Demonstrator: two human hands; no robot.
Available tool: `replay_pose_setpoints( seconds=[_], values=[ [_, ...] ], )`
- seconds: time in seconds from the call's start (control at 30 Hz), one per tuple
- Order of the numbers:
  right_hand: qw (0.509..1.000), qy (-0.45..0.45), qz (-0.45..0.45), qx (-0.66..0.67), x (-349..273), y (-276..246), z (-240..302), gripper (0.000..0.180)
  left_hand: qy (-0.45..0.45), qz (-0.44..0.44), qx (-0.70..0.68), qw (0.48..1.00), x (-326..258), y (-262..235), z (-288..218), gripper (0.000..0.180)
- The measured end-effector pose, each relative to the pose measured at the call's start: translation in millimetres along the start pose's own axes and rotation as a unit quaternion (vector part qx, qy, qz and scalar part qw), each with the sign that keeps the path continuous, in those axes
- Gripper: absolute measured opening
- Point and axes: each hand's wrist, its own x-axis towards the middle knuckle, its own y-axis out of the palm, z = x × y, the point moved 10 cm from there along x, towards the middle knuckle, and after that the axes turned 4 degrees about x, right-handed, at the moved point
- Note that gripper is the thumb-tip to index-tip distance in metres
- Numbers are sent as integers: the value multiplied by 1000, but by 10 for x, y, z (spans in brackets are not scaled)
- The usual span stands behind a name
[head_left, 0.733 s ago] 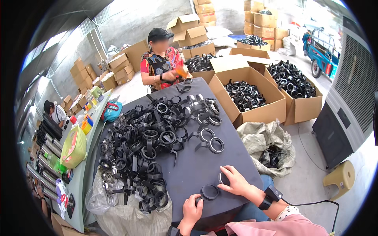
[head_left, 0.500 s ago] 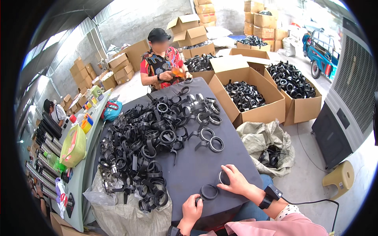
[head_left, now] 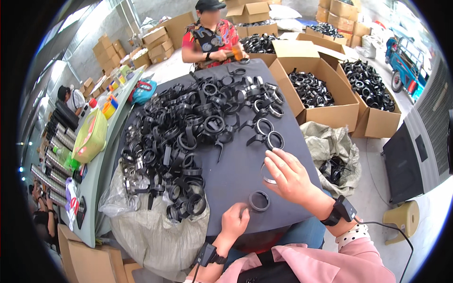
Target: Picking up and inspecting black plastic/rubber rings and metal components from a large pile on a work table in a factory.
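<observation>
My left hand [head_left: 234, 220] is closed at the table's near edge, thumb and forefinger against the side of a black ring [head_left: 259, 201] that lies flat on the grey table; its fingertips are slightly blurred. To its right, my right hand [head_left: 289, 179] is over the table with long, nearly straight fingers around a second ring with a pale rim [head_left: 267, 173], mostly hidden behind them. Just beyond are two black clamp rings with silver rims [head_left: 274, 140] and side tabs. A large heap of black clamp rings [head_left: 188, 122] covers the table's left and far parts.
Across the table a person [head_left: 212, 37] handles an orange-ended tool. Open cartons of rings [head_left: 330, 115] stand at right, beside a woven sack [head_left: 330, 146], a grey air cooler [head_left: 410, 151] and a beige stool [head_left: 401, 221]. Another sack [head_left: 155, 245] hangs at the near left.
The view has tipped down, so the far table and person sit higher. My right hand's fingers have straightened over its ring. The other person's orange-ended tool has shifted.
</observation>
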Motion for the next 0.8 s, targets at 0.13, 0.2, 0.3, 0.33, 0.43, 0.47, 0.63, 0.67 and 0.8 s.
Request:
replay_pose_setpoints(
  seconds=[0.13, 0.2, 0.3, 0.33, 0.43, 0.47, 0.63, 0.67, 0.8],
  values=[
    [999, -48, -11, -3, 56, 20, 157, 51, 6, -11, 5, 1000, -5, -21, 4, 18],
    [997, -74, -13, -13, 51, 26, 224, 49, 2, -5, -9, 1000, 3, -19, -26, 13],
    [998, -48, 26, 24, 27, 149, 182, 57, -11, 0, -9, 1000, -28, -18, 29, 18],
    [998, -49, 28, 27, -3, 179, 189, 57, -15, 0, -8, 1000, -33, -20, 37, 18],
    [960, 116, 108, 229, -291, 570, -64, 76, -7, 0, -4, 1000, -39, -9, 19, 18],
    [951, 131, 118, 252, -441, 698, -51, 72, 7, -4, 6, 1000, -27, -7, -10, 17],
    [926, 159, 174, 295, -733, 1063, 111, 63, 31, -10, 28, 999, -27, 44, -23, 17],
    [928, 148, 175, 294, -727, 1093, 147, 63, 30, -7, 33, 999, -35, 36, -15, 17],
    [937, 113, 181, 277, -726, 1100, 237, 63, 25, -7, 30, 999, -57, 50, 16, 17]
  ],
)
